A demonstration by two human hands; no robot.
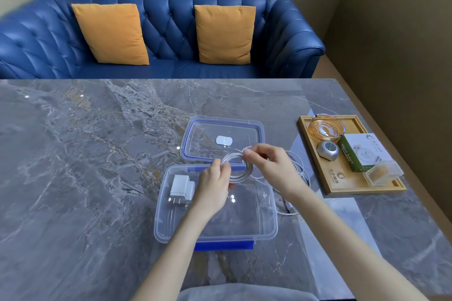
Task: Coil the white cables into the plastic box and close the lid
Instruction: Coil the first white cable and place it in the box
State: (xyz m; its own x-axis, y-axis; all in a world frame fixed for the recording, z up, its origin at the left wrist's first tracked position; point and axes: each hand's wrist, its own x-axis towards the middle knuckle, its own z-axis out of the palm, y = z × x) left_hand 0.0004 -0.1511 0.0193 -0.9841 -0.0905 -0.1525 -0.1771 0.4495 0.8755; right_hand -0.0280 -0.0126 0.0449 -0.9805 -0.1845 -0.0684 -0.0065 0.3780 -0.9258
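Observation:
A clear plastic box (265, 232) with blue clips stands open on the marble table near me. Its clear lid (254, 129), blue-sealed, lies flat just behind it. Two white plug adapters (182, 188) rest in the box's left end. Above the box's far edge I hold a coiled white cable (248, 172). My left hand (215, 186) grips the coil's left side and my right hand (266, 165) pinches its top. More loose white cable (299, 168) trails on the table to the right of the box, ending in a connector (289, 209).
A wooden tray (342, 184) at the right holds a glass ashtray (326, 127), a silver gadget (328, 150), a green-and-white carton (364, 151) and a small clear case (382, 173). A blue sofa (161, 32) with two orange cushions stands behind the table.

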